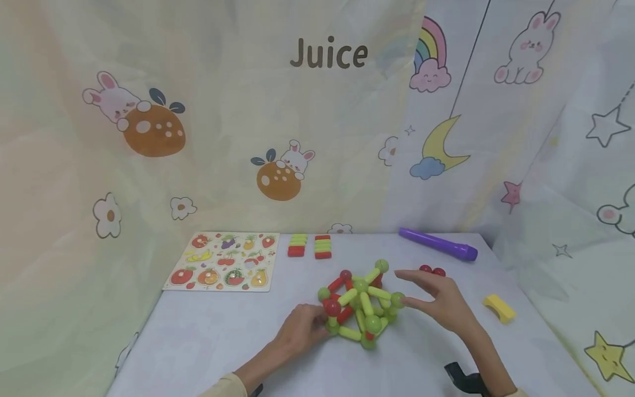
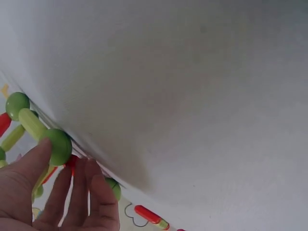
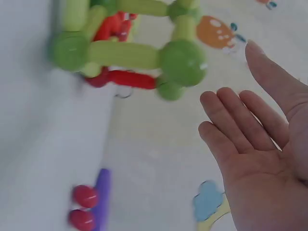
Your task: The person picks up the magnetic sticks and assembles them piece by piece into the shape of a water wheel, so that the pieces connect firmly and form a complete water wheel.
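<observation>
On the white table stands a ball-and-stick structure point(image 1: 366, 295) of green and red balls joined by light green and red sticks. At its lower left corner, my left hand point(image 1: 302, 331) grips it. The left wrist view shows the thumb against a green ball point(image 2: 60, 147) and the fingers behind. My right hand point(image 1: 441, 300) is beside the structure's right side, thumb and fingers spread apart. In the right wrist view the right hand point(image 3: 260, 159) holds nothing, and a gap separates it from the nearest green ball point(image 3: 183, 62).
A fruit puzzle board point(image 1: 223, 262) lies at the back left. Beside it are two small stacks of red and green sticks point(image 1: 297, 245). A purple microphone-shaped toy point(image 1: 439, 244), two red balls point(image 1: 432, 270) and a yellow block point(image 1: 499, 309) lie to the right. Printed cloth hangs behind.
</observation>
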{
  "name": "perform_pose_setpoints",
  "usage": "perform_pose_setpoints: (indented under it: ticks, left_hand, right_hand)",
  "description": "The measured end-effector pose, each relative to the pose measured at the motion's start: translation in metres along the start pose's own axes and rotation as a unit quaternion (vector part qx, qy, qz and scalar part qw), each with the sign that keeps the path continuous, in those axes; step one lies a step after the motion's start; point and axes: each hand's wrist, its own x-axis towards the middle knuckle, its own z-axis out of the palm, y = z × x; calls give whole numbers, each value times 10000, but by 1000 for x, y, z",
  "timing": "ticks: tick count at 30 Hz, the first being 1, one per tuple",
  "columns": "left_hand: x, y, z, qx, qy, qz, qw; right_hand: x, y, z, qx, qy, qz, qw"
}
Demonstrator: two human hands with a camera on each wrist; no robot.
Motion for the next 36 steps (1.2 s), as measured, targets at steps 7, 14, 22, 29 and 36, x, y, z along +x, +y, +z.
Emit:
perform_pose_setpoints:
  ticks: [7,14,22,29,36]
  left_hand:
    - [-1,-1,3,197,379,-301,9986]
    - [2,-5,0,15,-64,-241,9997]
    - [5,-6,1,52,-165,-337,9993]
    - [4,-4,-1,-7,-198,-282,9994]
    - [1,-1,-1,-66,-270,-285,9992]
  right_hand:
    - [-31,41,12,453,-297,802,9953]
    - [-34,53,37,239,-355,960,9945]
    - [-24,61,54,-277,41,668,9974]
    - [-14,63,57,-254,123,781,9965]
    - [-7,72,57,-216,211,650,9974]
